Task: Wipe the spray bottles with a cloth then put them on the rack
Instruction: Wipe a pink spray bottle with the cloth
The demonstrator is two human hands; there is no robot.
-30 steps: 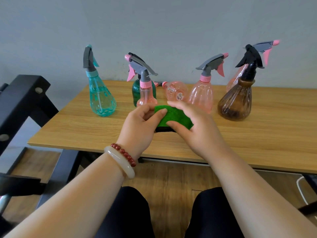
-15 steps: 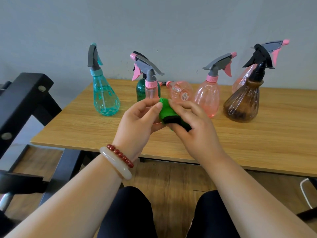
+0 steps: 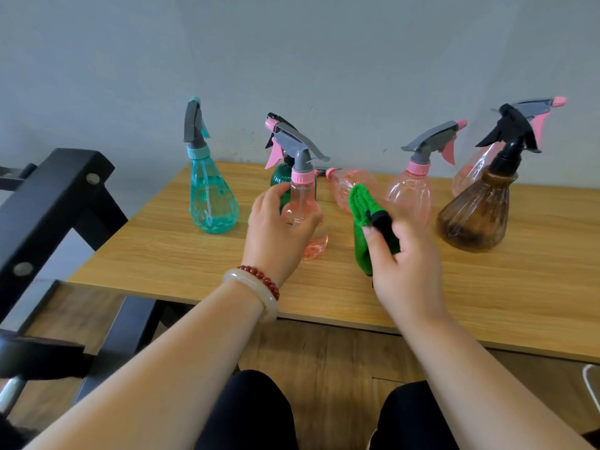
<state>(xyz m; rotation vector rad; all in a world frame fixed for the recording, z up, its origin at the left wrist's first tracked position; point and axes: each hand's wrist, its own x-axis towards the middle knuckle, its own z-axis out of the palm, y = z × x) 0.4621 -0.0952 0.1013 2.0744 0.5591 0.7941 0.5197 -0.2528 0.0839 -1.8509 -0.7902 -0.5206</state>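
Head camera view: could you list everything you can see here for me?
held pink bottle: one, clear pink, centre front
teal spray bottle: one, teal, table's left
dark green spray bottle: one, behind held pink bottle
brown spray bottle: one, brown, right
other pink bottles: three; one lying down, one upright, one behind the brown
cloth: one, green, black-edged
table: one, wooden
rack: one, black, far left
bracelets: two, pale and red, left wrist
left hand: grips held pink bottle
right hand: holds cloth
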